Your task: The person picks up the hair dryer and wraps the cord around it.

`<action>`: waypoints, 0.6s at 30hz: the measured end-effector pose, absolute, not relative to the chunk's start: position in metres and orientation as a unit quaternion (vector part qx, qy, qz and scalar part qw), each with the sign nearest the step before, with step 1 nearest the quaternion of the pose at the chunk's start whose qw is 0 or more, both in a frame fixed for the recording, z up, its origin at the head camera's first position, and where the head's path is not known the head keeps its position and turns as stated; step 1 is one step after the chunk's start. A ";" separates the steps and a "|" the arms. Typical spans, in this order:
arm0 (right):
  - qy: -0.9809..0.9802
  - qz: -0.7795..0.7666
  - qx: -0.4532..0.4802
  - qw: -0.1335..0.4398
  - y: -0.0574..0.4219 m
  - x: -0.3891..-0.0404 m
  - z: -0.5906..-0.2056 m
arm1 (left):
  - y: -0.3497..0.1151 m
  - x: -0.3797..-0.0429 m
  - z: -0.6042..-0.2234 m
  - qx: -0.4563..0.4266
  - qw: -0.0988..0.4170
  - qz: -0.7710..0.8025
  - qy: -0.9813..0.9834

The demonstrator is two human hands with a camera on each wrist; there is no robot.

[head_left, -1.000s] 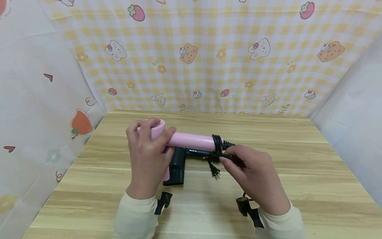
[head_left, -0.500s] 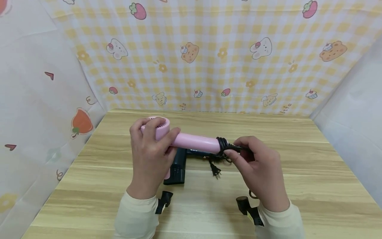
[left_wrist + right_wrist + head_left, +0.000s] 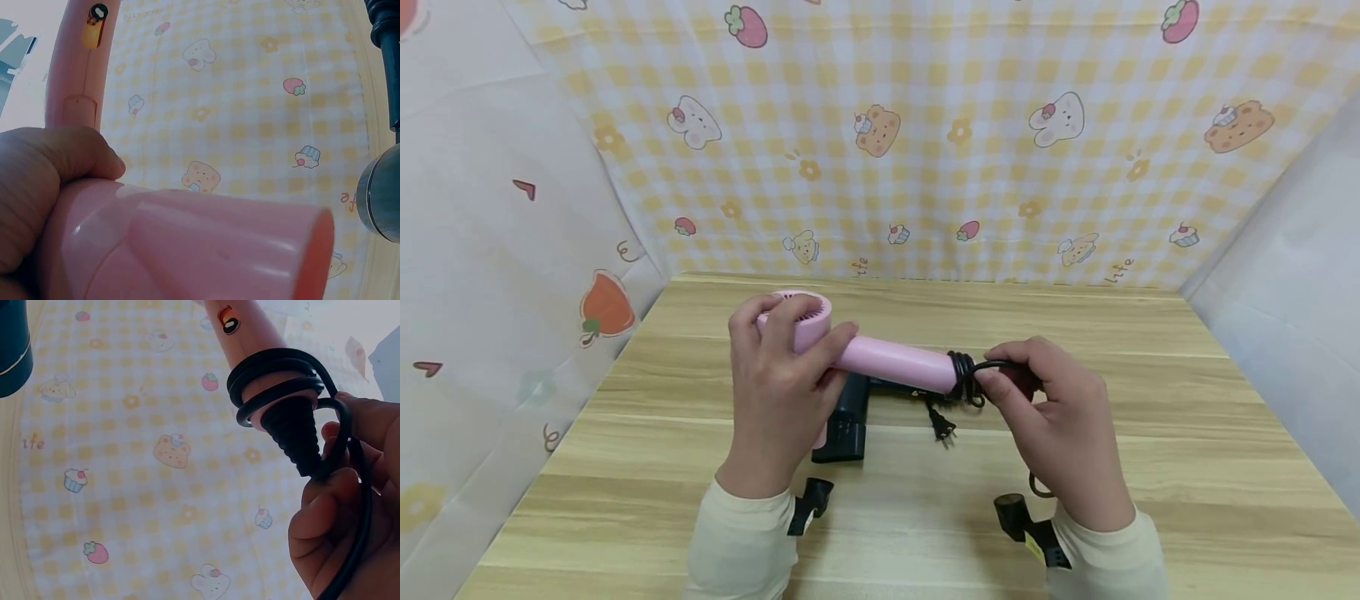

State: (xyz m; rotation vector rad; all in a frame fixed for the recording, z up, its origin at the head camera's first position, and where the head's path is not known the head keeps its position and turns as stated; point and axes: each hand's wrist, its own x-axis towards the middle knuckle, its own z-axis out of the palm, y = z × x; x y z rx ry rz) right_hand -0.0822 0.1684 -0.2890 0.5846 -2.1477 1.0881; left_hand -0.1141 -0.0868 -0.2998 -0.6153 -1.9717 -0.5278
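A pink hair dryer [image 3: 895, 360] is held up over the table by my left hand [image 3: 786, 375], whose fingers wrap round its head beside the round intake grille. In the left wrist view the wide nozzle of the hair dryer [image 3: 237, 244] points right, and its handle rises at the upper left with a switch on it. Black cord [image 3: 275, 362] loops round the handle's end, next to the ribbed strain relief [image 3: 290, 434]. My right hand [image 3: 1060, 417] pinches the cord between thumb and fingers, close to those loops. A length of it hangs below the right hand.
A dark hair dryer [image 3: 842, 425] lies on the wooden table [image 3: 925, 517] beneath the pink one, partly hidden by it. Its black plug [image 3: 942, 425] rests to the right of it. A checked cloth [image 3: 925, 192] hangs along the table's back edge.
My right hand has moved slightly right and up with the cord, and it now sits at the handle's end. The pink hair dryer has shifted a little right, its handle end tipping lower.
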 end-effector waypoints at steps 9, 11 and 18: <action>-0.828 0.424 0.195 0.312 0.171 -0.086 -0.290 | -0.086 -0.114 -0.299 -0.294 0.483 -0.214 -0.796; -0.828 0.430 0.192 0.305 0.172 -0.087 -0.290 | -0.086 -0.114 -0.299 -0.297 0.479 -0.217 -0.797; -0.834 0.449 0.164 0.276 0.174 -0.089 -0.293 | -0.087 -0.111 -0.296 -0.301 0.480 -0.224 -0.793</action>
